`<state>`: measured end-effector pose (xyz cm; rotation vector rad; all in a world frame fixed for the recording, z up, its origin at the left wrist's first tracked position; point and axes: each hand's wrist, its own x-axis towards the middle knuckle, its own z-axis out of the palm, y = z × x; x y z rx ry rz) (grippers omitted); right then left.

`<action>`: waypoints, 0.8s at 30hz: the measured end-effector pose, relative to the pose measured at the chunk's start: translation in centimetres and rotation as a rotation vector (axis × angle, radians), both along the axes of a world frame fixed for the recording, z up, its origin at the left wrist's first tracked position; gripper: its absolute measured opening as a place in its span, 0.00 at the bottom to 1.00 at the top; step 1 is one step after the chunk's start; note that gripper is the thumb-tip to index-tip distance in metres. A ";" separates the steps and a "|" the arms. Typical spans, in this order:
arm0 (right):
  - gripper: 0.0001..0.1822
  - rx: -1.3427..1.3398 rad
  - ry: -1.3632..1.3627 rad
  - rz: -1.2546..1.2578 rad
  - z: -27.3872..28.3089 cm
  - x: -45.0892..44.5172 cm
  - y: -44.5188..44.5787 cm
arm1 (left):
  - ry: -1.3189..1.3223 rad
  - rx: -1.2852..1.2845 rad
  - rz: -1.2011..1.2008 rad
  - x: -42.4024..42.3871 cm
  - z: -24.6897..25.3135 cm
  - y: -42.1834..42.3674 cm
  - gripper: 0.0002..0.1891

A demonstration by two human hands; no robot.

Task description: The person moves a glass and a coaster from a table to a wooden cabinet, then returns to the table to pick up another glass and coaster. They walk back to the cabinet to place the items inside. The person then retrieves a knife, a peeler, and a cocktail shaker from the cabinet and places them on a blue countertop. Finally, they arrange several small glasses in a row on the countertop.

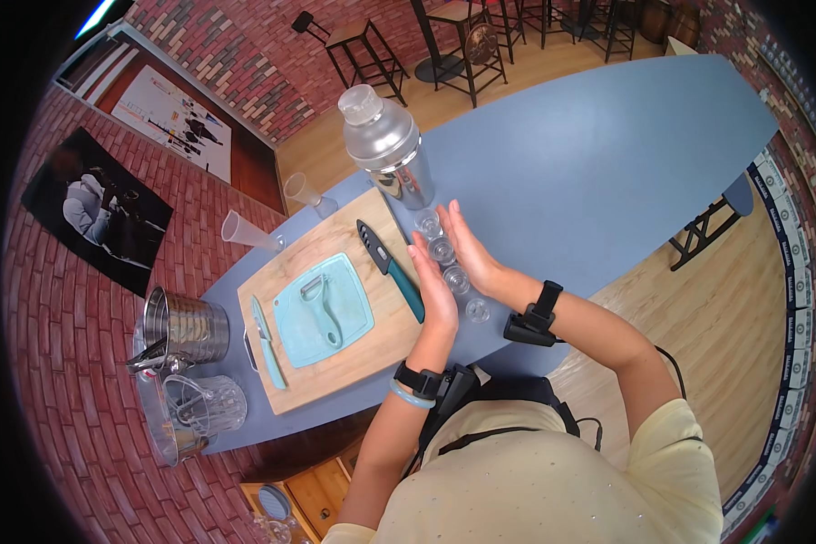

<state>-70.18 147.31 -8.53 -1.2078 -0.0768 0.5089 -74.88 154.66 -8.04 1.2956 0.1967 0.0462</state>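
Several small clear shot glasses form a row on the blue-grey table, along the cutting board's right side. My left hand is held flat on edge to the left of the row, its palm towards the glasses. On the opposite side, my right hand faces it, also flat with extended fingers. The glasses stand between both palms; whether the skin touches them I cannot tell. Just beyond my fingertips rises a metal cocktail shaker with its cap on. Neither hand grasps anything.
On the wooden cutting board lie a teal-handled knife in a black sheath, a small mat bearing a peeler, and a paring knife. Two tall glasses, a metal ice bucket and a glass bucket stand left.
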 end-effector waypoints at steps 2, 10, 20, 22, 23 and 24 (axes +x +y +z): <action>0.53 0.004 -0.008 -0.028 0.3 -0.2 -0.1 | 0.002 0.020 0.007 0.0 -0.1 0.1 0.43; 0.52 0.179 0.079 -0.069 1.0 -4.1 -2.8 | 0.006 0.023 0.011 -1.9 -0.3 0.3 0.44; 0.47 0.030 -0.067 -0.102 0.8 -9.2 -3.0 | 0.042 0.021 -0.036 -5.1 -0.6 -1.2 0.42; 0.46 -0.010 -0.084 -0.091 1.0 -9.7 -2.7 | 0.031 0.019 -0.035 -5.3 -0.6 -1.3 0.41; 0.46 -0.012 -0.090 -0.096 1.0 -9.8 -2.6 | 0.031 0.016 -0.033 -5.5 -0.3 -1.4 0.41; 0.45 -0.016 -0.096 -0.102 0.9 -9.9 -2.6 | 0.031 0.012 -0.032 -5.6 -0.1 -1.4 0.41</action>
